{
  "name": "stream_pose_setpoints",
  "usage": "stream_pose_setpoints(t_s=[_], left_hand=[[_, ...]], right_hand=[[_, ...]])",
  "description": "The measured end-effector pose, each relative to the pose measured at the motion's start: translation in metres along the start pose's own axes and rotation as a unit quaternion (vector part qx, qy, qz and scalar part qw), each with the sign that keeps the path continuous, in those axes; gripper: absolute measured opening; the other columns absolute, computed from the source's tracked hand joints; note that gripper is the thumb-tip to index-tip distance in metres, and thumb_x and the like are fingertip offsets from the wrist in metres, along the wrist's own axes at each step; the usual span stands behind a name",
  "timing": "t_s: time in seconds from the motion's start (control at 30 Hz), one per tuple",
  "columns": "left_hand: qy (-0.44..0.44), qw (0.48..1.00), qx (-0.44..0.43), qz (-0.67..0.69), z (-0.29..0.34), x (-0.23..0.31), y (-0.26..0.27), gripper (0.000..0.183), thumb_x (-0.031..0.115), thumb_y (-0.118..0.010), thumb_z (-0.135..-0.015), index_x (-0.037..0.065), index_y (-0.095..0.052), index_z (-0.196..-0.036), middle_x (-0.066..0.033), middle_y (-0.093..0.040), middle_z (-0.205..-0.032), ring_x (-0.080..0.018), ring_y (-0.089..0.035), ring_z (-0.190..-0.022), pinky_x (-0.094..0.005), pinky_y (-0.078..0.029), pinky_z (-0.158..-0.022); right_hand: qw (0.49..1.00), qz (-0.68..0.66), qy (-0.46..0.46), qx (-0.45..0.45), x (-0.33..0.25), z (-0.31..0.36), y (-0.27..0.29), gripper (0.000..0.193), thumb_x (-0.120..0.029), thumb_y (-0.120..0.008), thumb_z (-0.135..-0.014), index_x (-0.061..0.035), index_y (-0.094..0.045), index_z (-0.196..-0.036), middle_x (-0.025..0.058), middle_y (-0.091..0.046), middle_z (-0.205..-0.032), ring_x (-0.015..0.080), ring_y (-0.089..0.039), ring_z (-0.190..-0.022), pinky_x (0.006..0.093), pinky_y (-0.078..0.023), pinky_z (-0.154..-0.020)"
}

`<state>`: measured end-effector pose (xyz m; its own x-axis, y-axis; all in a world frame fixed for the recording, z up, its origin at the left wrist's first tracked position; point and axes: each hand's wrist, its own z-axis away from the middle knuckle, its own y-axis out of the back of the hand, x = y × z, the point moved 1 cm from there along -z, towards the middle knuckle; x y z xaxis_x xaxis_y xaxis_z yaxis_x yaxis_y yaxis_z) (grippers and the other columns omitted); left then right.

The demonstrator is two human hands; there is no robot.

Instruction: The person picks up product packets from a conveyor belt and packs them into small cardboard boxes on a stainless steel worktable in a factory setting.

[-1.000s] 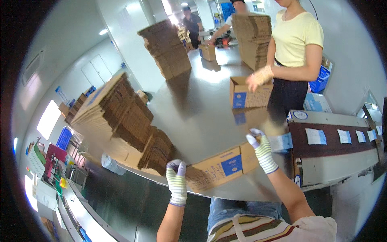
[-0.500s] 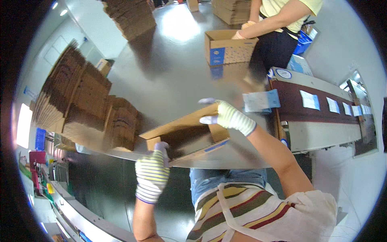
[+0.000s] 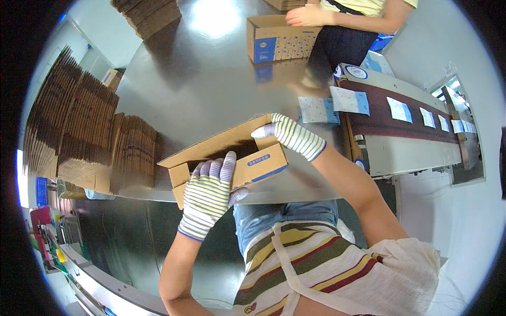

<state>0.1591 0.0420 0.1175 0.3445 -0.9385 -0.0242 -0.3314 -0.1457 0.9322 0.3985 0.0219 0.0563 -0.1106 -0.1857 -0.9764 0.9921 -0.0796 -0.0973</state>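
L hand (image 3: 208, 197) + R hand (image 3: 287, 134) gripping 1 cardboard box (image 3: 226, 152), 2 flat-carton stacks (image 3: 79, 137)

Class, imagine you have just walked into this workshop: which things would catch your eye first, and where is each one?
At the near edge of the shiny metal table, two striped-gloved hands work a half-opened cardboard box: the left hand on its near side, the right hand on its far right corner. Tall stacks of flattened cartons crowd the left, and across the table a co-worker's hand rests on another box.

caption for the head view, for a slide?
Gloved left hand and right hand grip a cardboard box at a steel table edge, beside stacked flat cartons.
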Motion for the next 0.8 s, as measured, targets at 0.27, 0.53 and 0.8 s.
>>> stream_pose_setpoints(t_s=[0.27, 0.53, 0.8], left_hand=[[0.142, 0.975, -0.111, 0.127, 0.010, -0.025, 0.011, 0.061, 0.036, -0.073, -0.076, 0.001, -0.048, -0.118, -0.0204, -0.063, -0.097, -0.0335, -0.065, -0.080, -0.0382, -0.054, -0.069], [0.385, 0.706, 0.094, 0.587, 0.030, 0.019, -0.017, 0.058, 0.025, -0.069, -0.084, 0.000, -0.042, -0.129, -0.0098, -0.056, -0.116, -0.0198, -0.053, -0.106, -0.0359, -0.042, -0.095], [0.379, 0.328, 0.024, 0.865, 0.095, 0.051, -0.136, 0.066, 0.032, -0.075, -0.077, 0.010, -0.042, -0.130, -0.0023, -0.057, -0.115, -0.0206, -0.055, -0.109, -0.0380, -0.046, -0.091]], right_hand=[[0.966, 0.117, 0.189, 0.129, -0.007, 0.019, 0.000, 0.055, -0.038, -0.066, -0.084, 0.0024, -0.052, -0.118, 0.0183, -0.059, -0.114, 0.0260, -0.056, -0.107, 0.0348, -0.043, -0.096], [0.845, 0.354, 0.347, 0.202, -0.096, 0.061, -0.049, 0.066, -0.038, -0.075, -0.068, 0.0040, -0.050, -0.113, 0.0242, -0.060, -0.099, 0.0400, -0.058, -0.093, 0.0438, -0.046, -0.084], [0.709, 0.635, 0.305, 0.036, -0.018, 0.024, -0.096, 0.046, -0.036, -0.071, -0.068, -0.0049, -0.055, -0.097, 0.0110, -0.058, -0.093, 0.0274, -0.057, -0.089, 0.0408, -0.047, -0.075]])
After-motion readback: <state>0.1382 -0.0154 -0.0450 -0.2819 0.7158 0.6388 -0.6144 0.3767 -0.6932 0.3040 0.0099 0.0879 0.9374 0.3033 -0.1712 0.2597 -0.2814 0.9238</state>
